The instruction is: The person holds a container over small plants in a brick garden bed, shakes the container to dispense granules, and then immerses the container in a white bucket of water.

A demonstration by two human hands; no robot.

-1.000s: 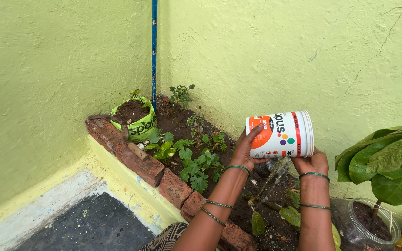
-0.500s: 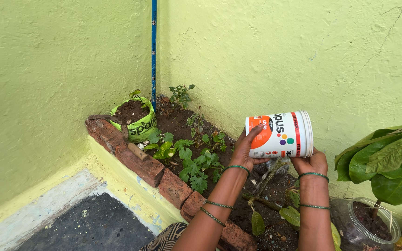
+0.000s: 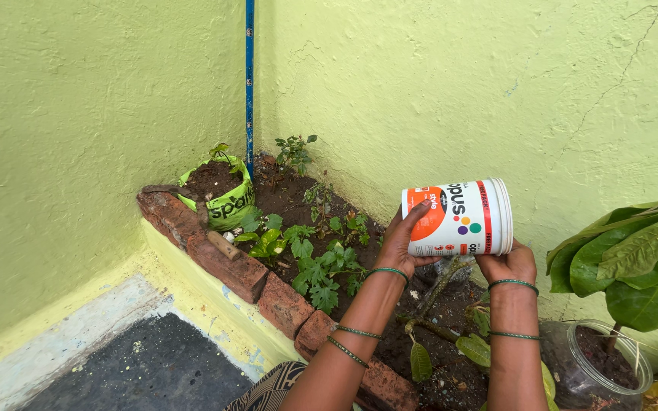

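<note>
Both hands are up over the soil bed (image 3: 291,199) in the corner of the yellow-green walls, clamped on a white plastic tub (image 3: 457,218) with an orange patch and coloured dots on its side. The tub lies tipped on its side in the air, its rim end pointing right, towards the wall. The left hand (image 3: 407,242) wraps the base end, thumb lying across the orange patch and fingers curled underneath. The right hand (image 3: 507,266) grips from below at the rim end. Green bangles circle both wrists and forearms.

Right under the tub, a thin woody stem (image 3: 439,288) slants up out of the dark soil, with a few drooping leaves near its foot. The bed is edged along its front by a row of worn red bricks (image 3: 239,272) running from the left corner down towards the person. Low leafy green plants (image 3: 321,268) grow just behind the bricks, left of the hands. Further back in the corner sits a green plastic bag (image 3: 226,199) filled with soil, beside a blue pole (image 3: 250,84) standing up the wall joint. At the right edge a large-leaved plant (image 3: 634,259) rises from a clear jar (image 3: 595,369) of soil, near the right forearm.
</note>
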